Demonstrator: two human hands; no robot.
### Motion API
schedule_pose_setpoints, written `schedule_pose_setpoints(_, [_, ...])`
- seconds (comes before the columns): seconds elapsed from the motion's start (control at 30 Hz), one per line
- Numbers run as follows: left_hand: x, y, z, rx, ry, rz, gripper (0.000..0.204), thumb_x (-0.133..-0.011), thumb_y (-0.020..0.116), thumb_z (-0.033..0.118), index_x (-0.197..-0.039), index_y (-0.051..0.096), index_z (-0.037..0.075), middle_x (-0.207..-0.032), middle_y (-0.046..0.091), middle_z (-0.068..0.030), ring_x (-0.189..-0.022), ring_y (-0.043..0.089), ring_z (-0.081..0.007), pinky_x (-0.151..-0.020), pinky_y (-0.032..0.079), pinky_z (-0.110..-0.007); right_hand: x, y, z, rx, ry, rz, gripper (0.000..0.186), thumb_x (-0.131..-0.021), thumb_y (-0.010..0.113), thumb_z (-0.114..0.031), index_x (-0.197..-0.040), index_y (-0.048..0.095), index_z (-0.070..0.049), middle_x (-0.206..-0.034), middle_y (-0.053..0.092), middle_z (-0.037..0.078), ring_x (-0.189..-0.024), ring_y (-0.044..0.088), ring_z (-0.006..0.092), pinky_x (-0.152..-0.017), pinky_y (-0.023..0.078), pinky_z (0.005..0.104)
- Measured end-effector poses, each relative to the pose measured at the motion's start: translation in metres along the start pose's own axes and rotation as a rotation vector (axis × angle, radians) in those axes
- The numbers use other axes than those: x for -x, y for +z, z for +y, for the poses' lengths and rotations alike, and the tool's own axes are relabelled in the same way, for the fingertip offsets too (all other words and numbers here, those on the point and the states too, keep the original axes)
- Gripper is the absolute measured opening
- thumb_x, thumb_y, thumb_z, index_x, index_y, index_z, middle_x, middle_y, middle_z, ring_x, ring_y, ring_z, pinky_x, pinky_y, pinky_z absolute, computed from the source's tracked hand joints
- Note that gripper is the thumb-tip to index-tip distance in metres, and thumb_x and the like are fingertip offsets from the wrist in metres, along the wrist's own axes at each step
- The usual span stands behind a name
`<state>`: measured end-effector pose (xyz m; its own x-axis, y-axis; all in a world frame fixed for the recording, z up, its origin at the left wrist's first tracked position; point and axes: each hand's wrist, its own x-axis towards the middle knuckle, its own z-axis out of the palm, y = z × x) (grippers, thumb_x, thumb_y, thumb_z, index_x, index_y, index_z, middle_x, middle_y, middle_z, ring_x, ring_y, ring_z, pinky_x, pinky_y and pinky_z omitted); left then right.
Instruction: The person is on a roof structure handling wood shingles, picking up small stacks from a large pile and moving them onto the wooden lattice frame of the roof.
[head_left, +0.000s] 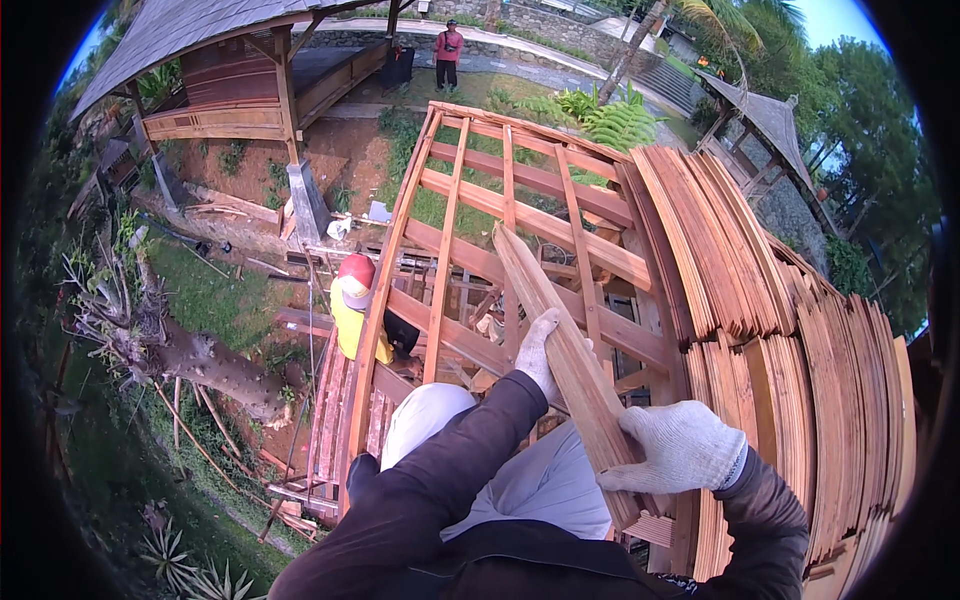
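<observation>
A long wooden board [582, 385] lies slanted across my front, its far narrow end pointing away over the roof frame. My left hand [541, 358], in a pale knitted glove, is closed around the board's left edge near its middle. Nearer to me, my right hand [685, 447], also gloved, grips the right edge with its thumb on top. Beneath the near end, layered wood ends [652, 527] show; I cannot tell whether they belong to the held piece. The open roof frame [575, 245] of beams and battens spreads beyond my knees.
Overlapping wooden shingles [700, 245] cover the roof at right. Gaps between battens open onto the ground below. A person in a yellow top and red cap [358, 300] is lower left; another person [448, 52] stands far back. A cut tree trunk [210, 370] is at left.
</observation>
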<state>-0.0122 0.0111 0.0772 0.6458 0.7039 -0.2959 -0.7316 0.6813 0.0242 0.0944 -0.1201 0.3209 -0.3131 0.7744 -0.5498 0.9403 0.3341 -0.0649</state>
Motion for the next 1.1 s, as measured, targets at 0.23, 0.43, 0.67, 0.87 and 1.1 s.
schedule_pose_setpoints(0.23, [-0.006, -0.002, 0.017, -0.198, 0.176, -0.059, 0.05, -0.09, 0.073, 0.039, -0.127, 0.054, 0.011, -0.099, 0.061, -0.0166, -0.082, 0.068, -0.0373, -0.072, 0.061, -0.05, -0.102, 0.154, 0.042, -0.983, -0.013, 0.587, 0.088, -0.091, 0.071, -0.03, -0.158, 0.022, -0.003, -0.142, 0.05, 0.022, -0.106, 0.067, 0.0301, -0.087, 0.058, 0.0419])
schedule_pose_setpoints(0.43, [-0.049, -0.049, 0.059, -0.504, 0.225, 0.078, 0.053, -0.087, 0.078, 0.039, -0.13, 0.059, 0.014, -0.103, 0.06, -0.0111, -0.08, 0.066, -0.03, -0.067, 0.06, -0.046, -0.143, 0.139, -0.008, -1.917, -0.05, 0.328, 0.082, -0.093, 0.067, -0.022, -0.161, 0.021, -0.018, -0.119, 0.056, 0.012, -0.089, 0.067, 0.022, -0.073, 0.061, 0.0394])
schedule_pose_setpoints(0.67, [-0.083, -0.083, 0.045, -0.625, 0.167, 0.111, 0.056, -0.086, 0.076, 0.048, -0.129, 0.062, 0.014, -0.096, 0.065, -0.011, -0.067, 0.065, -0.0265, -0.059, 0.057, -0.04, -0.183, 0.195, 0.01, -2.163, -0.025, 0.313, 0.073, -0.093, 0.066, -0.016, -0.155, 0.026, -0.018, -0.114, 0.056, 0.008, -0.095, 0.064, 0.0218, -0.076, 0.059, 0.04])
schedule_pose_setpoints(0.87, [-0.092, -0.097, 0.058, -0.581, 0.18, 0.198, 0.048, -0.091, 0.071, 0.043, -0.128, 0.065, 0.011, -0.1, 0.07, -0.0092, -0.078, 0.067, -0.0234, -0.07, 0.056, -0.039, -0.194, 0.18, 0.004, -2.205, 0.045, 0.344, 0.082, -0.092, 0.07, -0.015, -0.156, 0.019, -0.018, -0.12, 0.055, 0.01, -0.095, 0.065, 0.0239, -0.076, 0.06, 0.0417])
schedule_pose_setpoints(1.1, [-0.109, -0.112, 0.081, -0.518, 0.327, 0.167, 0.044, -0.097, 0.063, 0.04, -0.128, 0.065, 0.009, -0.106, 0.071, -0.0089, -0.088, 0.069, -0.022, -0.079, 0.056, -0.037, -0.223, 0.182, 0.016, -2.158, 0.01, 0.339, 0.082, -0.09, 0.073, -0.015, -0.156, 0.026, -0.015, -0.122, 0.057, 0.01, -0.104, 0.064, 0.0236, -0.085, 0.058, 0.045])
